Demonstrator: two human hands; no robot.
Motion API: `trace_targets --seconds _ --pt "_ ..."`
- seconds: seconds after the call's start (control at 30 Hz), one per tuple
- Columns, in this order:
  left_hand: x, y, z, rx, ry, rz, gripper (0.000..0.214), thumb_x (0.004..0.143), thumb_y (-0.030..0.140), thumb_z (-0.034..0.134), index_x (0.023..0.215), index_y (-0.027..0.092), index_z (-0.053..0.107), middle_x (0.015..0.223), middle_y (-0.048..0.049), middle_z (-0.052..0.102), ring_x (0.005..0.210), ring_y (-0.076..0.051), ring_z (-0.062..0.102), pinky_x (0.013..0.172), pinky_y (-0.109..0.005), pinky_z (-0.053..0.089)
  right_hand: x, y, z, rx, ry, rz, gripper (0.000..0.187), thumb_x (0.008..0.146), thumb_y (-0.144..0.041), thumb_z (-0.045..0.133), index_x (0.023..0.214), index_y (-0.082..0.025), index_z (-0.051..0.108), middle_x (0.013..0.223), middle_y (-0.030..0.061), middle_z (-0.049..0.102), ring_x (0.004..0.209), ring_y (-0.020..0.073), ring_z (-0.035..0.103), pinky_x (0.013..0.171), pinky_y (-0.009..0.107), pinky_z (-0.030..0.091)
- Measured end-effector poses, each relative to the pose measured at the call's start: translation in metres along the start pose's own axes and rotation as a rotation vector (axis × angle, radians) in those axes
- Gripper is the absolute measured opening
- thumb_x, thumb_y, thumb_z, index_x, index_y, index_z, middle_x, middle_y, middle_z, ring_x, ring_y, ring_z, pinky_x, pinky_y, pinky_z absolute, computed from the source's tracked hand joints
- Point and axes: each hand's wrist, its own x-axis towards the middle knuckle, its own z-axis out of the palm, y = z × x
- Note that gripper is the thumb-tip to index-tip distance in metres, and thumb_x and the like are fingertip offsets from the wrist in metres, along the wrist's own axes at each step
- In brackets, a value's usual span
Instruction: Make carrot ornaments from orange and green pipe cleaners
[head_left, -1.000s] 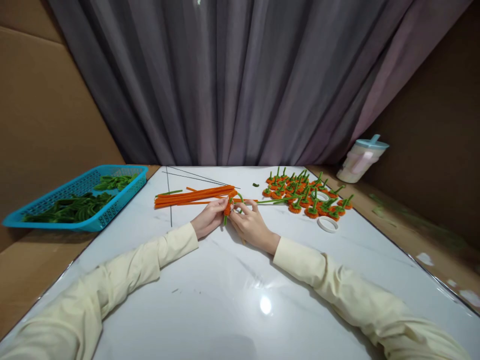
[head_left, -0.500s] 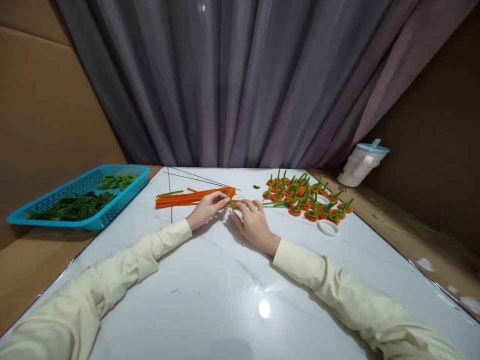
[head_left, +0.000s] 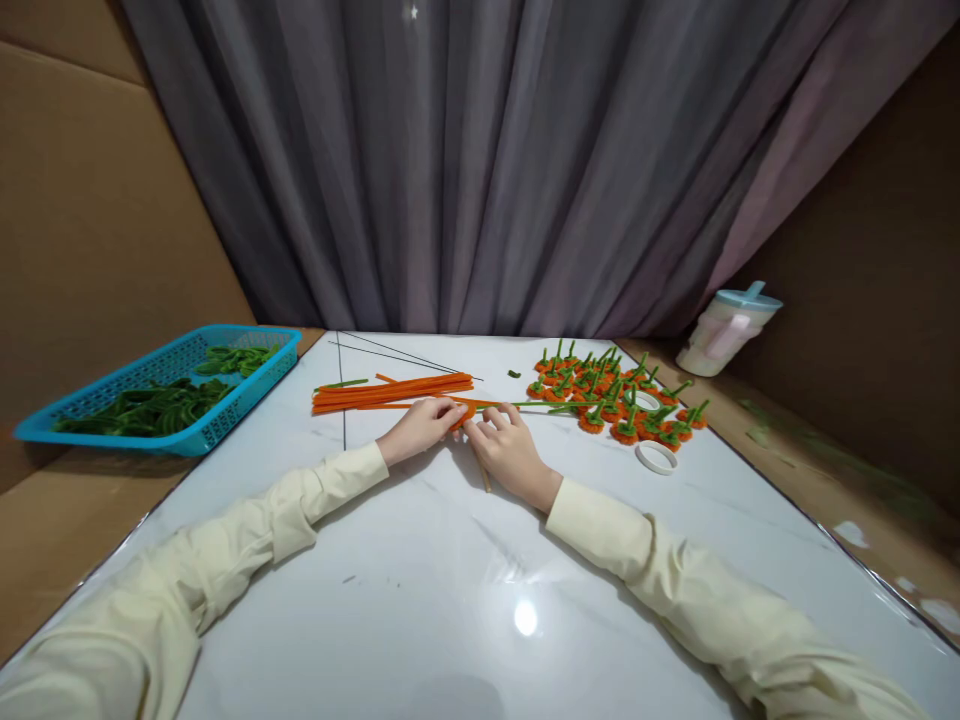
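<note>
My left hand (head_left: pixel 421 430) pinches the left side of a small orange pipe-cleaner piece (head_left: pixel 463 414), rounded in shape. On its right side, the fingers of my right hand (head_left: pixel 514 450) are closed against the same piece. A thin tan stick (head_left: pixel 484 474) pokes out below my right hand; its upper end is hidden. Just behind my hands lies a bundle of orange pipe cleaners (head_left: pixel 390 390). Long green pipe cleaners (head_left: pixel 551 405) extend rightward from behind my right fingers. Several orange pumpkin-like pieces with green stems (head_left: pixel 592 422) stand grouped at the right.
A blue basket (head_left: pixel 187 440) of green pipe-cleaner pieces stands at the left. White rings (head_left: pixel 657 458) lie by the orange pieces, and a lidded cup (head_left: pixel 724 335) is at the far right. Thin dark wires (head_left: pixel 397 355) lie at the back before a grey curtain (head_left: pixel 450 180).
The orange piece between my hands now shows its rounded face, where green showed before. My left fingers have shifted slightly right, closer to my right hand.
</note>
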Motion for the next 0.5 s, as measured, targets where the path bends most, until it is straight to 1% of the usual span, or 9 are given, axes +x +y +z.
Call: trace_targets --seconds 0.07,0.13,0.27,0.4,0.5 --pt "-0.001 -0.002 0.001 0.018 -0.019 0.001 0.032 0.078 0.037 0.055 0.052 0.018 0.057 0.046 0.0013 0.053 0.043 -0.012 0.043 0.046 -0.022 0.029 0.0 -0.001 -0.001 -0.014 -0.008 -0.034 0.014 0.088 -0.013 0.046 0.09 -0.012 0.06 0.069 0.0066 0.06 0.077 0.0219 0.047 0.082 0.038 0.028" --pt "-0.001 -0.003 0.0 0.043 -0.043 0.009 0.03 0.078 0.034 0.057 0.052 0.018 0.056 0.046 0.0015 0.053 0.044 -0.013 0.045 0.049 -0.022 0.03 -0.001 -0.002 -0.001 -0.012 -0.013 -0.036 0.013 0.087 -0.013 0.047 0.089 -0.011 0.061 0.068 0.0063 0.059 0.075 0.0217 0.046 0.08 0.038 0.028" --pt "0.001 -0.005 -0.004 0.093 -0.069 0.06 0.026 0.074 0.022 0.061 0.049 0.019 0.054 0.046 0.0018 0.053 0.048 -0.014 0.045 0.059 -0.023 0.03 -0.001 -0.002 0.003 0.039 -0.013 -0.045 0.012 0.084 -0.011 0.048 0.085 -0.012 0.06 0.065 0.0051 0.058 0.072 0.0201 0.044 0.076 0.037 0.028" --pt "0.004 -0.006 -0.007 0.131 -0.072 0.112 0.024 0.069 0.013 0.065 0.048 0.019 0.053 0.044 0.0044 0.048 0.047 -0.012 0.037 0.071 -0.025 0.028 -0.002 -0.001 0.004 0.073 0.012 -0.069 0.013 0.079 -0.008 0.047 0.08 -0.013 0.059 0.061 0.0036 0.056 0.07 0.0187 0.042 0.075 0.035 0.027" --pt "0.007 -0.002 -0.012 0.154 -0.104 0.127 0.026 0.068 0.013 0.065 0.047 0.019 0.052 0.041 0.0053 0.045 0.045 -0.011 0.033 0.075 -0.026 0.026 -0.002 0.0 0.003 0.077 0.045 -0.076 0.013 0.077 -0.007 0.047 0.077 -0.013 0.058 0.059 0.0027 0.054 0.068 0.0181 0.041 0.074 0.035 0.026"
